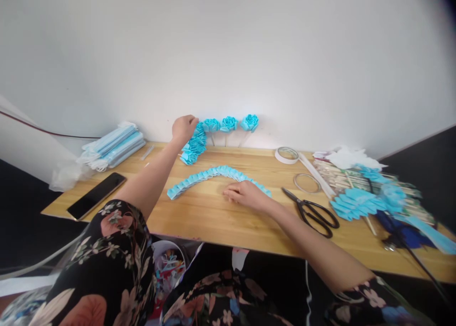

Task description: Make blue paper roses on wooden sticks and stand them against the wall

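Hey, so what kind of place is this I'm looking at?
Probably a small craft work spot against a wall: the wooden table bears black scissors and a roll of tape, and blue flowers on sticks lean along its back edge.

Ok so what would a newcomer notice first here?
Probably the bright blue folded flowers along the white wall, with the left hand at their left end. Next, the pleated blue strip arching across the wooden tabletop beside the right hand, and the black-handled scissors to its right.
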`<state>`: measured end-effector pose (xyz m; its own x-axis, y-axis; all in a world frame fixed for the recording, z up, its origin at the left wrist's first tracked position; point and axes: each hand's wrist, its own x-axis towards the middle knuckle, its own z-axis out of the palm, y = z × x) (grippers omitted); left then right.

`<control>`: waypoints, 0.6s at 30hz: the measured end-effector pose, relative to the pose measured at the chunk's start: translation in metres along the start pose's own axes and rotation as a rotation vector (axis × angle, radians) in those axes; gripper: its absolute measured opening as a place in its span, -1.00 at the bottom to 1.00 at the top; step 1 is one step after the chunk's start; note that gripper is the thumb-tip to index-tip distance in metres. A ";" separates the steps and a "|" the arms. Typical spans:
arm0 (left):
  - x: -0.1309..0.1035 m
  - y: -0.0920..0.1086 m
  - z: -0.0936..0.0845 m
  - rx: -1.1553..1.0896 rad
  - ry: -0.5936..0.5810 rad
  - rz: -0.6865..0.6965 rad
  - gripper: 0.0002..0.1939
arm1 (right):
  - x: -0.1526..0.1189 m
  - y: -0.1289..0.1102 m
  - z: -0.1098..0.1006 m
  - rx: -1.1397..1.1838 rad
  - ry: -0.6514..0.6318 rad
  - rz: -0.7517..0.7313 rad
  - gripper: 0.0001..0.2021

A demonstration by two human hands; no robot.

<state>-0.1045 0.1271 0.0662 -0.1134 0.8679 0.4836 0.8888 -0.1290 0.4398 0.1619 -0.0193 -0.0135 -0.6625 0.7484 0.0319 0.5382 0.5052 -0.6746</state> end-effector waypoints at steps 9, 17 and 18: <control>0.001 0.017 0.024 0.149 -0.028 0.133 -0.36 | 0.008 -0.005 0.011 0.022 -0.041 -0.062 -0.70; 0.006 0.024 0.050 0.156 0.053 0.110 -0.49 | 0.009 0.015 0.037 -0.002 0.036 -0.110 -0.67; 0.007 0.024 0.052 0.149 0.057 0.110 -0.50 | 0.008 0.016 0.039 0.002 0.044 -0.115 -0.67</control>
<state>-0.0610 0.1544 0.0410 -0.0327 0.8234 0.5665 0.9527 -0.1457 0.2667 0.1451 -0.0217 -0.0525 -0.6961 0.7038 0.1419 0.4591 0.5883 -0.6657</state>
